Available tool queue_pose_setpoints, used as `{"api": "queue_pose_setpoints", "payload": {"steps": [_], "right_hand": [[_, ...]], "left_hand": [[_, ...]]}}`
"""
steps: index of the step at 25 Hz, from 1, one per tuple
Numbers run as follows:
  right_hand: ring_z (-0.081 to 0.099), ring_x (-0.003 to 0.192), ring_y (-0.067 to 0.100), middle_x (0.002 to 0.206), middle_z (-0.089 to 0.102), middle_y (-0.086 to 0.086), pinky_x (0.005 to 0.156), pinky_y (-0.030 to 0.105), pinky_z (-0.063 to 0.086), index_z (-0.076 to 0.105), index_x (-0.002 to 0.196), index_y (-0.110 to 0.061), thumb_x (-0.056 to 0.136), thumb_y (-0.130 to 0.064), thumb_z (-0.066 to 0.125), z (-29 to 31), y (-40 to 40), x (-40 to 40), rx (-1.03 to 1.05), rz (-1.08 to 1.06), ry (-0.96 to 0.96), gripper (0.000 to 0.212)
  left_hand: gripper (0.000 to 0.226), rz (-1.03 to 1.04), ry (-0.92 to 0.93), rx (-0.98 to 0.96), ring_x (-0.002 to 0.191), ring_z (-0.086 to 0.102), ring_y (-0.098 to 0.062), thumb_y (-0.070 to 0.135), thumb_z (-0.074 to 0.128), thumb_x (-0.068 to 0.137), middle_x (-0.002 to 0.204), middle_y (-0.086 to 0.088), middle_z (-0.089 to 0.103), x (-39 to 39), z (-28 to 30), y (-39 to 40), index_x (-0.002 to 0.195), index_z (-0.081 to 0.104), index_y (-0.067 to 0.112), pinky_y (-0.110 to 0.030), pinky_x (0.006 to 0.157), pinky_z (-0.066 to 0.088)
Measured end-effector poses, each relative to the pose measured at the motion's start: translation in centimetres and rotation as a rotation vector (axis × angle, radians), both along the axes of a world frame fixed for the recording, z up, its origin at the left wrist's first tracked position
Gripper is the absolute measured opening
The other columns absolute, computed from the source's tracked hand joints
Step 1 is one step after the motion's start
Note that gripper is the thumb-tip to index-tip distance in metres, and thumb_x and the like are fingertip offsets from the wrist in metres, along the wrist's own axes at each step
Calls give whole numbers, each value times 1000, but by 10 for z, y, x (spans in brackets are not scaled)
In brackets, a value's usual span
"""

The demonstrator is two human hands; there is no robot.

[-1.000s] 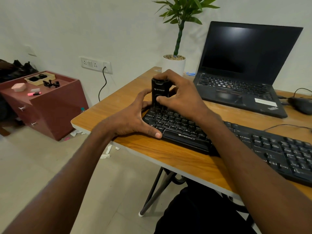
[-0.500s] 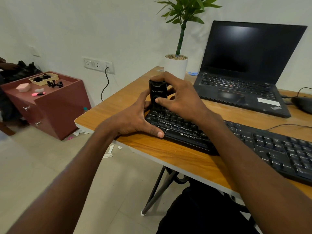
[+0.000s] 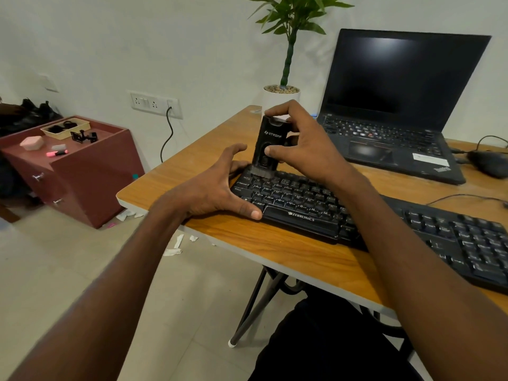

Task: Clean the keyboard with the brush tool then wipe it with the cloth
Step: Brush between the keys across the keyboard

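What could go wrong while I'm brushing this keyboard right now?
The keyboard lies close to the table edge; if the left hand bracing its end lets go, a hard stroke could slide it toward the edge. The right hand pinches the brush only near its top and middle, so it might tip. Swept dust could land by the laptop just behind.

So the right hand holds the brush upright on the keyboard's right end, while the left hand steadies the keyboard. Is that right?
Not quite: the head view shows the brush standing on the keyboard's left end, not the right. The rest holds: the right hand holds the brush upright and the left hand steadies the keyboard.
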State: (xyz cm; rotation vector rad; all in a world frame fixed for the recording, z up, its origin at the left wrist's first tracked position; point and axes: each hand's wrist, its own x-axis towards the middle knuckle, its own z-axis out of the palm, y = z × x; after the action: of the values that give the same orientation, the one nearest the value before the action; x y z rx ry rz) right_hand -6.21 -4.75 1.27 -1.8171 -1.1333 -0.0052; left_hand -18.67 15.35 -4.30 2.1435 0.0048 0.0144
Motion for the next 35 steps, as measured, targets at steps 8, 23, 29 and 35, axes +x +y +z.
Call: {"api": "queue_pose_setpoints", "payload": {"steps": [8,23,29,35], "right_hand": [[63,92,8,107,61,-13,75,27,61,64,121,-33,82,-15,78,3,-10,10,-30,-99,-28,45],[64,104,11,127,60,-13,79,25,61,60,133,-36,88,-11,76,-1,-5,-2,-42,127,-74,54],[65,103,14,117,62,-6,82,32,62,60,126,-31,85,-9,75,3,-16,9,-24,57,18,49],[67,102,20,111,63,-2,84,41,64,61,122,-27,82,-8,76,5,-18,12,-41,35,48,47]], "left_hand": [[141,-2,4,2,131,46,-2,50,102,47,157,15,38,-1,0,1,156,13,51,-20,103,41],[137,0,-24,-7,142,46,-10,43,104,54,158,10,43,-3,0,-2,157,14,51,-33,115,43],[134,1,-5,3,137,47,-7,37,104,57,148,21,44,-3,1,-1,157,15,49,-29,111,44],[133,0,0,10,128,47,3,37,103,56,138,31,43,-3,2,-2,157,17,49,-24,107,43]]}}
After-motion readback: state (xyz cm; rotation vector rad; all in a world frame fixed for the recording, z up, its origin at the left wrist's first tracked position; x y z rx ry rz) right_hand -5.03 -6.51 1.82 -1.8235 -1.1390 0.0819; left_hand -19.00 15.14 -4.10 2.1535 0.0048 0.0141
